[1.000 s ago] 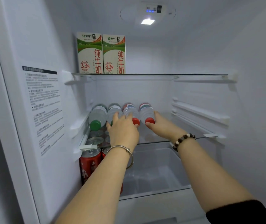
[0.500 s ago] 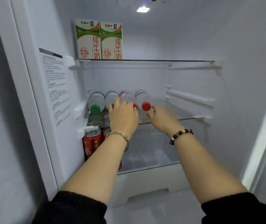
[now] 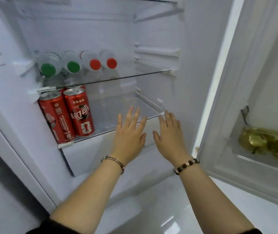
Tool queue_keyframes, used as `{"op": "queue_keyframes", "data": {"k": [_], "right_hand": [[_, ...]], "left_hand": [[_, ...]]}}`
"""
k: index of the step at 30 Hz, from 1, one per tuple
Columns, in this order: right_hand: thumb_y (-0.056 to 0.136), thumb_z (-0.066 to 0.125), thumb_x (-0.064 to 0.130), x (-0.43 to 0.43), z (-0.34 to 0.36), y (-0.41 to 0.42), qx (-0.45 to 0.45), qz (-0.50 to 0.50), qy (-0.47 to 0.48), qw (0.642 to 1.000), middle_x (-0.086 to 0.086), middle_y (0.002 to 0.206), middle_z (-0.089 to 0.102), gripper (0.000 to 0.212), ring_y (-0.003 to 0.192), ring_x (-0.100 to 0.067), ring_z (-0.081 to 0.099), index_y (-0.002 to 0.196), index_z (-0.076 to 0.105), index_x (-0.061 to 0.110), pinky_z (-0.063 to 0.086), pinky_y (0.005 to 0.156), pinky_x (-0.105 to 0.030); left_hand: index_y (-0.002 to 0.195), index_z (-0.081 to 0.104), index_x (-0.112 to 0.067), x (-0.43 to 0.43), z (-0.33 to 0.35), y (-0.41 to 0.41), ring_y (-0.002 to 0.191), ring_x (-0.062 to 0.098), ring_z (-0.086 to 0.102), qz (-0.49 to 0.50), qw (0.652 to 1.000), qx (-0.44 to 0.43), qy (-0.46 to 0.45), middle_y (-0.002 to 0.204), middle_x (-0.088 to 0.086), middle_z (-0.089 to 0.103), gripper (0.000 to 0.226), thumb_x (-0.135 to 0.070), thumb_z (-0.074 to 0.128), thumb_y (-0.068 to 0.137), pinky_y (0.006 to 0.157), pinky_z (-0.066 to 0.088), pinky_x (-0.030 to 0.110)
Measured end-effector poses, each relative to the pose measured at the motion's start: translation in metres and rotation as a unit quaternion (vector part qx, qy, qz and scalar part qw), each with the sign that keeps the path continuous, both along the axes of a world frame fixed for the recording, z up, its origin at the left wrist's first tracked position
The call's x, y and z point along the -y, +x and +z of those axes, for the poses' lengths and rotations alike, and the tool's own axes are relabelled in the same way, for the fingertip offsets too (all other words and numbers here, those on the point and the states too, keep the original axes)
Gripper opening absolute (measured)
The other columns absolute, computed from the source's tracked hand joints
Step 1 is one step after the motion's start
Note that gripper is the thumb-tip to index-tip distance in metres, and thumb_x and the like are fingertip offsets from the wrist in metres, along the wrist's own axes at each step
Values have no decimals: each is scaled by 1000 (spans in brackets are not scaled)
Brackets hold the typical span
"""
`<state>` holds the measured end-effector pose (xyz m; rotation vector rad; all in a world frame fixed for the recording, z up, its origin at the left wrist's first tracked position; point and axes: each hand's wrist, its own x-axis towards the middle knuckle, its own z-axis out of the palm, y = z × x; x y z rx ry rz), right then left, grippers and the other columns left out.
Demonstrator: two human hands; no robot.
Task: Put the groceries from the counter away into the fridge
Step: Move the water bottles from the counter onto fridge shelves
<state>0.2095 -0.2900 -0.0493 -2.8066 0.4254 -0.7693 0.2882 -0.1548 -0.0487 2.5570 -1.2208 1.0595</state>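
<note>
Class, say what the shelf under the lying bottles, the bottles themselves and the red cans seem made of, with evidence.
Shelf: probably clear glass; can tops below show through it.
Bottles: apparently clear plastic, with coloured screw caps.
Red cans: likely metal, with glossy printed sides and silvery tops.

I'm seeing four bottles (image 3: 72,65) lying flat around 10 o'clock, caps facing me, two green, two red. Red cans (image 3: 79,112) stand upright right below, at 9 o'clock.
</note>
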Motion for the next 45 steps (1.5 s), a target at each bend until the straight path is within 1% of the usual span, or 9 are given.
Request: {"op": "queue_keyframes", "data": {"k": [4, 7, 10, 15, 19, 25, 32, 39, 45], "right_hand": [[100, 34, 37, 9, -50, -49, -74, -42, 16, 996, -9, 159, -1, 59, 146, -24, -5, 150, 12, 13, -4, 116, -38], [100, 34, 35, 19, -79, -93, -113, -66, 45, 990, -9, 159, 0, 58, 146, -24, -4, 150, 14, 13, -3, 116, -39], [100, 33, 37, 37, -101, -142, -143, -108, 64, 982, -9, 159, -3, 61, 146, -24, -7, 150, 10, 13, -5, 117, -40], [99, 30, 43, 72, -120, -243, -180, -201, 76, 960, -8, 159, -7, 64, 146, -24, -9, 151, 6, 14, -3, 117, -41], [99, 28, 45, 95, -125, -340, -201, -297, 82, 930, -10, 159, -7, 66, 146, -27, -8, 151, 2, 14, -1, 116, -44], [99, 30, 43, 113, -133, -497, -209, -444, 126, 862, -10, 159, -6, 66, 146, -27, -6, 151, 1, 15, 3, 118, -46], [98, 33, 44, 100, -139, -670, -197, -584, 139, 775, -11, 158, -7, 69, 145, -28, -7, 151, 0, 14, 1, 116, -49], [99, 32, 43, 49, -154, -809, -146, -721, 175, 655, -12, 158, -10, 67, 145, -28, -10, 151, 2, 15, -2, 115, -48], [98, 35, 39, 23, -158, -896, -85, -816, 185, 541, -11, 158, -12, 66, 144, -25, -16, 151, 5, 15, -5, 115, -47]], "left_hand": [[146, 30, -20, 18, -43, -40, 144, 34, 13, -1, 997, -57, 41, 155, 11, 22, 61, -43, 47, 92, 111, 11, 56], [142, 38, -18, 33, -73, -75, 141, 35, 22, -29, 993, -102, 58, 152, 12, 30, 58, -43, 46, 90, 109, 15, 56], [146, 32, -19, 53, -98, -116, 143, 33, 16, -66, 982, -132, 115, 154, 11, 25, 61, -43, 47, 92, 111, 12, 54], [138, 47, -16, 99, -122, -194, 137, 34, 32, -116, 967, -167, 156, 147, 13, 38, 64, -47, 59, 84, 104, 32, 56], [139, 45, -18, 141, -130, -279, 138, 32, 31, -178, 943, -218, 176, 148, 10, 38, 62, -51, 28, 89, 107, 30, 52], [151, 3, -27, 199, -139, -418, 145, 24, -14, -303, 891, -229, 247, 159, 1, -8, 66, -54, 25, 96, 116, -2, 48], [151, 2, -27, 239, -147, -586, 145, 26, -13, -433, 834, -181, 291, 159, 4, -7, 68, -58, 25, 94, 115, -2, 52], [150, 0, -29, 258, -156, -741, 144, 27, -16, -571, 743, -123, 327, 158, 4, -10, 69, -61, 22, 93, 114, -5, 52], [150, 1, -31, 266, -152, -866, 144, 26, -18, -686, 642, -109, 324, 159, 3, -8, 68, -61, 23, 93, 113, -6, 55]]}}
